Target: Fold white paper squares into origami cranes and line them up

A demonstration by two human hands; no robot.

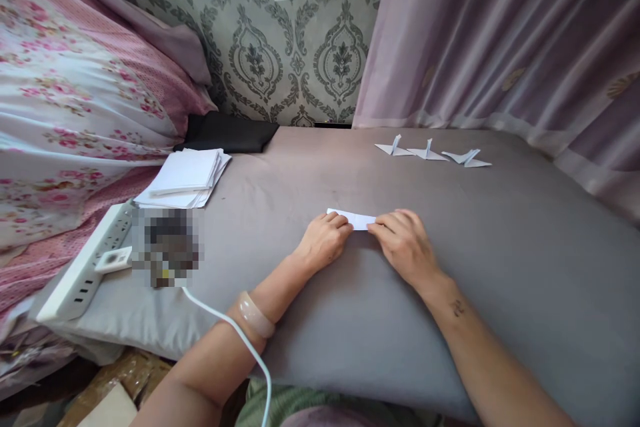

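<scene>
A folded strip of white paper [359,220] lies on the grey-covered surface, between my two hands. My left hand [326,237] is closed on its left end, fingers bent over the edge. At the right end my right hand [406,240] pinches the paper between thumb and fingers. The fingers hide both ends of the strip. Farther back on the right stand three folded paper cranes [395,147] in a row, wings spread.
A stack of white paper [183,177] lies at the left, before a black folded item [230,132]. A white power strip [87,260] runs along the left edge. Its white cable [220,313] crosses near my left forearm. A pink curtain [480,33] hangs at the right.
</scene>
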